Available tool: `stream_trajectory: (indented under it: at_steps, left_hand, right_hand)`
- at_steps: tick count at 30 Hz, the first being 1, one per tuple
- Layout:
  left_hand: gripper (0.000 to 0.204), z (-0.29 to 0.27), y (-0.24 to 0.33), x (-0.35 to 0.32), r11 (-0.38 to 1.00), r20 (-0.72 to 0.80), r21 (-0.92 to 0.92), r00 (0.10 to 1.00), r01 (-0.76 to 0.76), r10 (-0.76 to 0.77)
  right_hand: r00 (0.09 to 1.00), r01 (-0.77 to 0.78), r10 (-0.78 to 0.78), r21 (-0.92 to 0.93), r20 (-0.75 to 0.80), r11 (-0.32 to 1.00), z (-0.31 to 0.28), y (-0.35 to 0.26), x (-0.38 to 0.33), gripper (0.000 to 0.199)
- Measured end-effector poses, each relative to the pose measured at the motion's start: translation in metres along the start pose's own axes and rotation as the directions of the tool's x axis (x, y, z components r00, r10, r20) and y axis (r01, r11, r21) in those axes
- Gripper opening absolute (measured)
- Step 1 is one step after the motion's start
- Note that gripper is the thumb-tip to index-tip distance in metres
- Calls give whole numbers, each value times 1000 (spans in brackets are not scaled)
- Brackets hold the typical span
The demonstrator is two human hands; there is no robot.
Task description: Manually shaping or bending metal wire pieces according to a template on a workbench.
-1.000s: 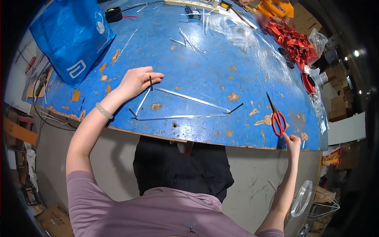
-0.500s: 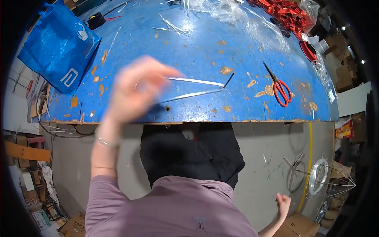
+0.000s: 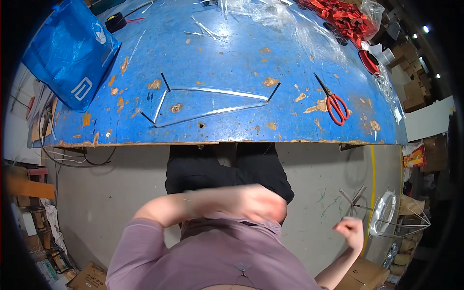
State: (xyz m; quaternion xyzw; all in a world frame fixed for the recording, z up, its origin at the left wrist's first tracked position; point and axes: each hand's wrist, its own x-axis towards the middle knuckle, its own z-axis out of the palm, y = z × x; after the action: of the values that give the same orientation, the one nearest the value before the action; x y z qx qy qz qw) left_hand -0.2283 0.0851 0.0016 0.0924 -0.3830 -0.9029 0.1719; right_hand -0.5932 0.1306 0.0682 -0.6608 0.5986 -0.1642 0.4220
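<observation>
My left hand point(image 3: 263, 205) is smeared by motion in front of my waist, and its fingers cannot be made out. Low on the right, my right hand point(image 3: 352, 233) has its fingers curled closed, with nothing visible in them. On the blue table, a long triangular silver wire frame point(image 3: 217, 90) lies apart from both hands, a short black peg sticking up at each of its three corners. To its right rests a pair of scissors point(image 3: 337, 107) with red handles, its dark blades pointing away from me.
A blue bag point(image 3: 72, 58) stands at the table's left. A black tape roll point(image 3: 115, 21), thin silver strips point(image 3: 208, 30), clear plastic wrap point(image 3: 304, 36) and red shiny ribbon point(image 3: 338, 19) lie farther back. A metal wire rack point(image 3: 384, 217) stands on the floor beyond my right hand.
My left hand has come off the wire frame and swung down and right to my waist, leaving the frame's left end uncovered. My right hand has risen slightly; its fingers stay curled.
</observation>
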Motion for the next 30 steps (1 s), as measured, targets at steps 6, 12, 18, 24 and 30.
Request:
stream_trajectory:
  at_steps: [6, 12, 18, 24, 30]
  left_hand:
    - [26, -64, 16, -172, 770, -279, -55, 751, -635, 599]
    - [32, -94, 55, -244, 547, -348, 398, 430, -737, 833]
    - [21, -124, 120, -245, 601, -684, 215, 321, -770, 655]
    - [23, -141, 136, -196, 514, -662, 674, 126, 530, 739]
    - [19, -144, 135, -189, -307, -455, 518, 561, 798, 692]
  right_hand:
    - [998, 4, -7, 55, 60, 998, -22, -23, 79, 15]
    - [951, 308, -299, -136, 82, 942, -12, -94, 174, 20]
    - [851, 462, -483, -144, -207, 875, 2, -128, 281, 27]
    - [909, 113, -273, -444, -314, 889, -1, -101, 348, 39]
    - [884, -1, -207, -446, -418, 895, -34, -29, 305, 40]
